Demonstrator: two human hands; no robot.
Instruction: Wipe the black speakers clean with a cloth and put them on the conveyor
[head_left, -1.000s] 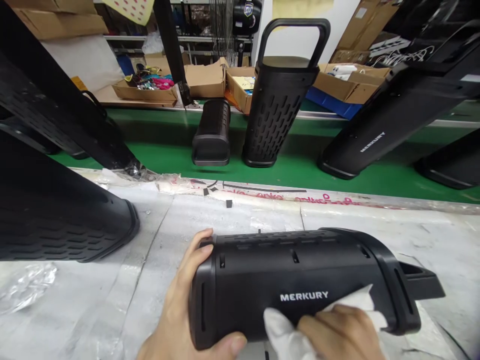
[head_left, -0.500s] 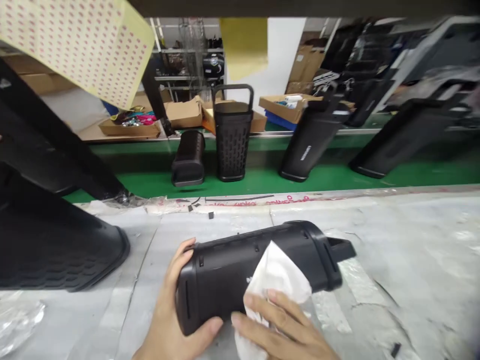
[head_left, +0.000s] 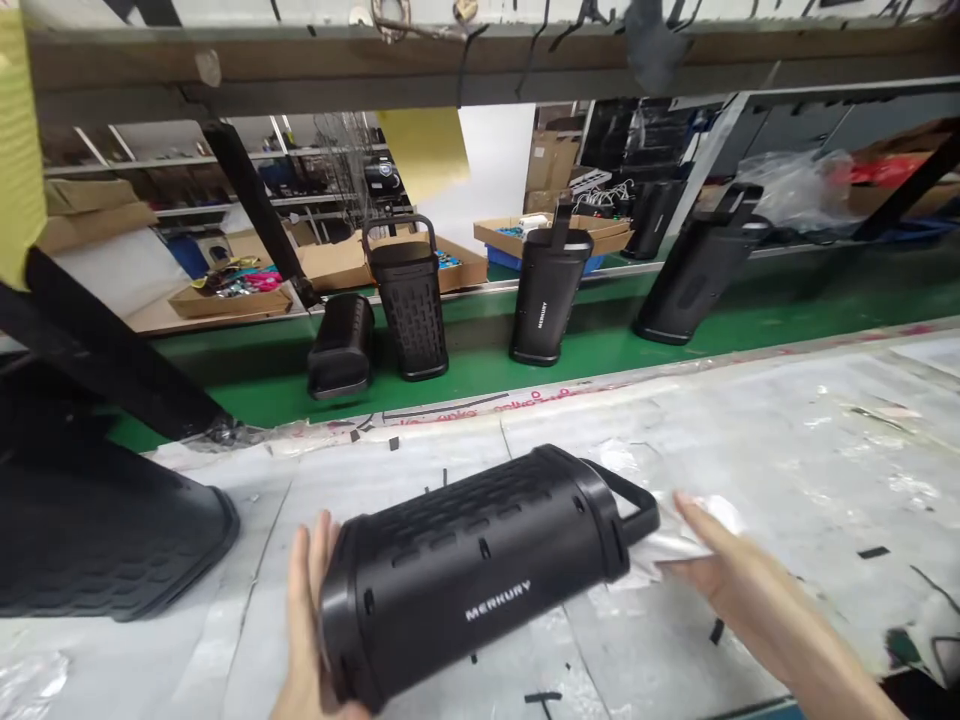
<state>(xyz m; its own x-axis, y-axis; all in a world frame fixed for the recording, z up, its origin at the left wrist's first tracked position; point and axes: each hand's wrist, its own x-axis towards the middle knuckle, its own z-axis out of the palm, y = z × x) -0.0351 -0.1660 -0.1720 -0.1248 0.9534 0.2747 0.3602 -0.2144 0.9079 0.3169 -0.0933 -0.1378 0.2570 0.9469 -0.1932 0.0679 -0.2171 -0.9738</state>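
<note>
A black MERKURY speaker [head_left: 472, 570] with a carry handle lies on its side on the plastic-covered bench [head_left: 787, 440], its handle end pointing right. My left hand [head_left: 307, 610] is flat against the speaker's left end cap, fingers stretched upward. My right hand [head_left: 720, 560] reaches in from the right, just past the handle, fingers extended. A white cloth [head_left: 675, 535] lies crumpled under and beside those fingers. Whether the fingers pinch the cloth is unclear.
A large black speaker body [head_left: 105, 540] lies at the left of the bench. Beyond the bench runs a green conveyor belt [head_left: 465, 370] carrying several upright black speakers [head_left: 409, 300]. Cardboard boxes [head_left: 232, 298] line the far side. A shelf beam [head_left: 450, 60] hangs overhead.
The camera has tilted up. The speaker has rolled so its perforated grille faces up. My right hand has left the speaker's side with the cloth and moved right, beyond the handle.
</note>
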